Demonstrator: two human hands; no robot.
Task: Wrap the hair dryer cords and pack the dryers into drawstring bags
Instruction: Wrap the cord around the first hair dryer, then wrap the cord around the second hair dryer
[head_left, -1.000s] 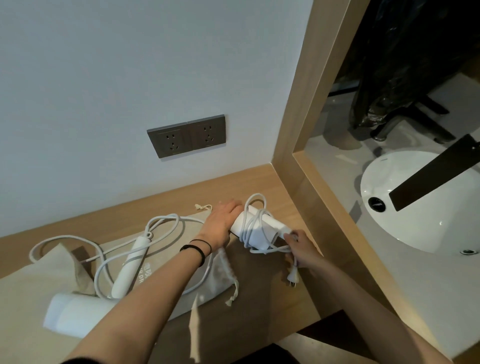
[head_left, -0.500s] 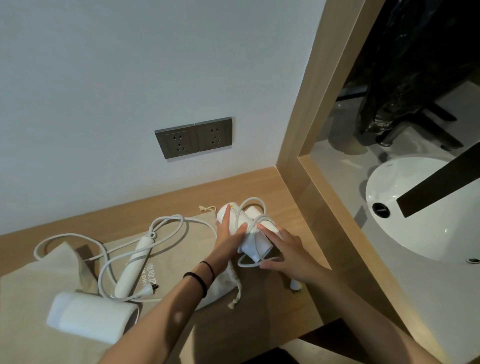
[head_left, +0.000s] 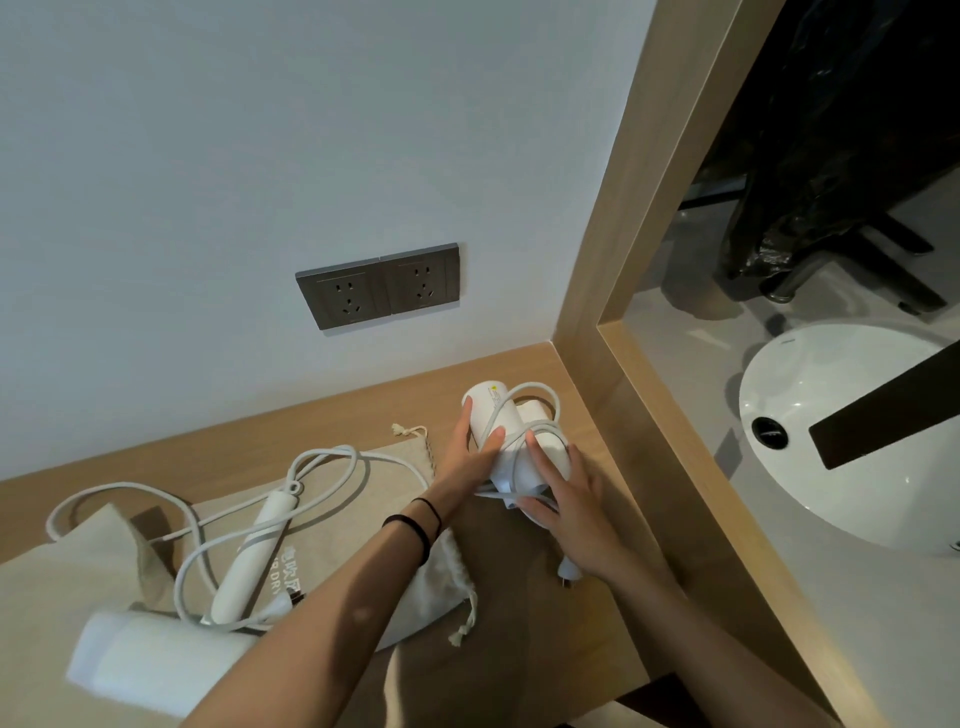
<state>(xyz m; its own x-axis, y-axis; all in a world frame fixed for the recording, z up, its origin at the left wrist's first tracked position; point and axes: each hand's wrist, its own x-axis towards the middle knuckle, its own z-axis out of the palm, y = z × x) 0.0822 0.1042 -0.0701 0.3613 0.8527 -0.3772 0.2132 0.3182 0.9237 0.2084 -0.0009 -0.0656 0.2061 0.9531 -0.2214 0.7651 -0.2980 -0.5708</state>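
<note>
Head view: both hands on the wrapped dryer

I saw the left hand (head_left: 467, 467) and the right hand (head_left: 571, 514) pressing the wrapped hair dryer (head_left: 514, 431) between them. The fingers of both were straight rather than curled. The left fingers lay along its left side with the thumb across the barrel, and the right fingers lay over its near end. Its cord (head_left: 540, 395) looped around the barrel, touching both hands. The plug (head_left: 566, 574) lay on the desk (head_left: 519, 649) just beside the right wrist. Left of the left fingers, a beige drawstring bag (head_left: 374, 483) lay flat. On it lay a second dryer (head_left: 156, 654) with its loose cord (head_left: 332, 457) in open loops. A white drawstring bag (head_left: 436, 597) sat beneath the left forearm. Dark bands (head_left: 415, 525) circled the left wrist. A double socket (head_left: 379, 286) was on the wall beyond the fingers.
</note>
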